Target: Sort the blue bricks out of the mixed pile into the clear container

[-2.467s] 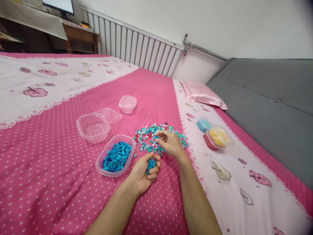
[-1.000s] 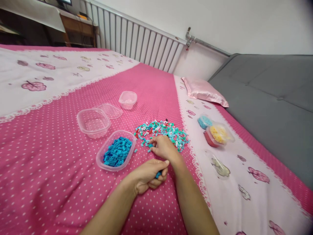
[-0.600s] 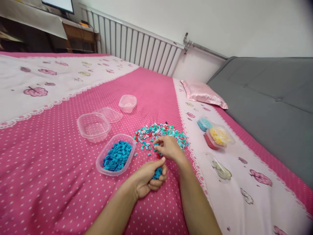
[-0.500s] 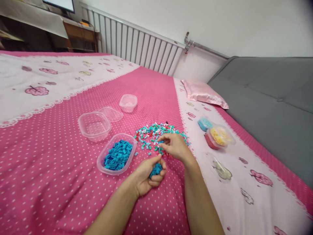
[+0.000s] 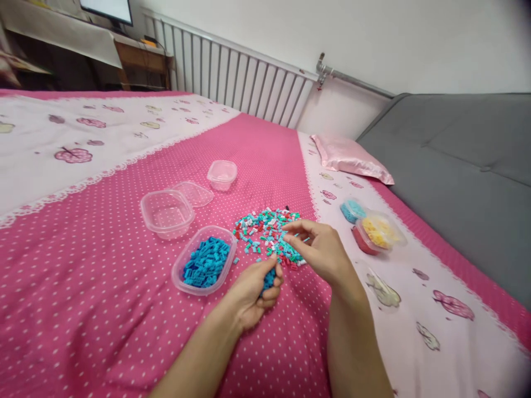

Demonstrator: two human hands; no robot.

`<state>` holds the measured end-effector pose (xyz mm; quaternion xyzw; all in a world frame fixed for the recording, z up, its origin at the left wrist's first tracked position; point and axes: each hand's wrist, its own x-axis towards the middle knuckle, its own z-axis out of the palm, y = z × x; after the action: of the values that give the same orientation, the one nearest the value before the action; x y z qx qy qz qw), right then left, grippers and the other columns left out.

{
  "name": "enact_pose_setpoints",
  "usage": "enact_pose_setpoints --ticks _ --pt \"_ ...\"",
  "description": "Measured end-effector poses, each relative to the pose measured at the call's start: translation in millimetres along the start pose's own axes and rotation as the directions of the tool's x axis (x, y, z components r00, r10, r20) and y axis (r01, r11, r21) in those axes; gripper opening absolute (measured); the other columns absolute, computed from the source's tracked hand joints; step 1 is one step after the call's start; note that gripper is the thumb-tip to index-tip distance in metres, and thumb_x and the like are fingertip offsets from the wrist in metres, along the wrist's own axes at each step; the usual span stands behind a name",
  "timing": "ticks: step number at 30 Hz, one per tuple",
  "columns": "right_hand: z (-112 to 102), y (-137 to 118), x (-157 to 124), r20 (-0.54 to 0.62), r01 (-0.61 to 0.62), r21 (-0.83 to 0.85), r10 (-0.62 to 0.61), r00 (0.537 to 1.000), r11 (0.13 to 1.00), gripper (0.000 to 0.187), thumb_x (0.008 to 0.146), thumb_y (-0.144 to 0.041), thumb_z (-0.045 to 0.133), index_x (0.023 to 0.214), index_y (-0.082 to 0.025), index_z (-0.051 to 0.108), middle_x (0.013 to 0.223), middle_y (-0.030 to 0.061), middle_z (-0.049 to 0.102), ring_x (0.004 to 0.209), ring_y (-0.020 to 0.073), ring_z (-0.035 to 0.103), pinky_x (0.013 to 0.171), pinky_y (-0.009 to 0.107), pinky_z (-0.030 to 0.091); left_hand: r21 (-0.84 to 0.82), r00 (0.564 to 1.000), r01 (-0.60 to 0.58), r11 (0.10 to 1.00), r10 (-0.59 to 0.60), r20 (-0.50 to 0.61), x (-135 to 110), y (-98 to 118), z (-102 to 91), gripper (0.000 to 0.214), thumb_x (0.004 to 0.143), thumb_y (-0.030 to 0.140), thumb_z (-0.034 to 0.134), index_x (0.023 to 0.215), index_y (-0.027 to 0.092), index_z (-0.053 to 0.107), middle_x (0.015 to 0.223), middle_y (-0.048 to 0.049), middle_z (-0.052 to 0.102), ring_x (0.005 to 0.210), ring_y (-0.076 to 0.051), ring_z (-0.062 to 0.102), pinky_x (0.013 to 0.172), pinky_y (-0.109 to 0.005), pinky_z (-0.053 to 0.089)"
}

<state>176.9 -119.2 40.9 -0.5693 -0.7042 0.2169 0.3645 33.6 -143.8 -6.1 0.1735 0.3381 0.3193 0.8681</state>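
Note:
My left hand (image 5: 259,290) is curled around a small heap of blue building bricks (image 5: 269,279), which show between its thumb and fingers. Over the right side of a loose pile of mixed bricks (image 5: 265,224) hovers my right hand (image 5: 317,249), thumb and fingers apart, with nothing visible between them. The pile holds white, red, green and light blue pieces, part of it hidden behind that hand. Left of my left hand stands a clear plastic tub (image 5: 177,276) filled with blue bricks (image 5: 207,262).
Two more clear tubs, one near (image 5: 147,221) and one farther (image 5: 222,172), stand beyond with a clear lid (image 5: 194,193). At right are containers of light blue (image 5: 352,210), red (image 5: 365,241) and yellow bricks (image 5: 375,231), and another clear lid (image 5: 381,287). A pink pillow (image 5: 350,160) lies behind.
My right hand has lifted away from my left and moved right over the pile, its fingers opening wider. My left hand stays closed on the blue bricks. The view has shifted slightly.

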Motion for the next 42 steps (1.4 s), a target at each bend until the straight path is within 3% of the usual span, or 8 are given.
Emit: enact_pose_setpoints --ticks 5,9,12,14,19,25,38,42 --pt "8 2 3 0.013 -0.017 0.007 0.017 1.000 1.000 0.018 0.074 -0.028 0.061 0.087 -0.020 0.070 0.081 0.0027 0.070 0.068 0.0146 0.062 0.061 0.026 0.045 0.316 0.921 -0.346 0.883 0.385 -0.065 -27 15 5.8 0.038 0.085 0.048 0.049 0.065 0.015 0.048 0.052 0.0059 0.039 0.037 -0.001 0.023 0.037 -0.015 0.015" --pt "15 2 3 0.056 -0.019 0.002 0.019 0.998 1.000 0.016 0.074 -0.026 0.060 0.085 -0.021 0.070 0.079 0.0017 0.070 0.070 0.0150 0.063 0.062 0.026 0.045 0.657 0.619 -0.535 0.532 0.776 -0.125 -46 35 -8.1 0.040 0.082 0.053 0.048 0.065 0.017 0.050 0.051 0.0064 0.036 0.044 -0.006 0.028 0.043 -0.018 0.023" --pt "22 4 4 0.084 -0.002 -0.008 0.002 0.996 1.000 0.016 0.076 -0.022 0.056 0.084 -0.021 0.070 0.079 0.0013 0.070 0.070 0.0147 0.063 0.064 0.026 0.045 0.857 0.421 -0.400 0.323 0.896 -0.141 -55 49 -24.5 0.036 0.085 0.049 0.045 0.067 0.018 0.051 0.051 0.0057 0.037 0.046 -0.009 0.033 0.046 -0.022 0.026" --pt "28 7 6 0.093 -0.001 -0.034 0.004 0.996 0.999 0.017 0.076 -0.019 0.055 0.085 -0.020 0.069 0.081 0.0018 0.071 0.070 0.0147 0.063 0.066 0.027 0.046 0.938 0.366 -0.261 0.228 0.923 -0.123 -57 55 -33.4 0.034 0.086 0.045 0.042 0.067 0.019 0.053 0.054 0.0041 0.042 0.051 -0.011 0.040 0.049 -0.023 0.029" --pt "46 16 10 0.122 0.025 -0.099 -0.013 0.992 0.995 0.020 0.079 -0.017 0.053 0.091 -0.021 0.068 0.089 0.0023 0.071 0.075 0.0154 0.064 0.075 0.029 0.047 0.998 0.471 0.028 0.065 0.879 -0.070 -56 56 -38.0 0.036 0.089 0.040 0.035 0.073 0.018 0.059 0.063 -0.0009 0.056 0.061 -0.017 0.052 0.057 -0.026 0.033" --pt "66 24 13 0.189 0.116 -0.233 -0.072 0.979 0.965 0.026 0.084 -0.015 0.049 0.103 -0.018 0.065 0.103 0.0075 0.068 0.096 0.0186 0.060 0.087 0.032 0.043 0.996 0.532 0.091 0.009 0.845 -0.056 -61 52 -27.2 0.040 0.090 0.040 0.032 0.079 0.018 0.064 0.074 -0.0049 0.066 0.072 -0.020 0.059 0.063 -0.028 0.035" --pt "85 25 14 0.133 0.193 -0.272 -0.162 0.978 0.943 0.035 0.083 -0.010 0.043 0.113 -0.013 0.061 0.113 0.0114 0.062 0.109 0.0207 0.053 0.098 0.035 0.040 0.969 0.443 -0.233 0.087 0.896 0.026 -65 36 -3.5 0.023 0.084 0.037 0.049 0.083 0.020 0.064 0.085 -0.0053 0.066 0.081 -0.022 0.058 0.074 -0.031 0.039" --pt "61 35 16 -0.073 0.090 -0.205 -0.107 0.992 0.975 0.035 0.082 -0.011 0.041 0.110 -0.014 0.062 0.113 0.0107 0.062 0.104 0.0205 0.056 0.096 0.036 0.042 0.930 0.589 -0.365 -0.043 0.763 0.266 -40 -9 6.5 0.021 0.087 0.027 0.043 0.082 0.020 0.062 0.086 -0.0082 0.064 0.083 -0.023 0.057 0.077 -0.035 0.041"
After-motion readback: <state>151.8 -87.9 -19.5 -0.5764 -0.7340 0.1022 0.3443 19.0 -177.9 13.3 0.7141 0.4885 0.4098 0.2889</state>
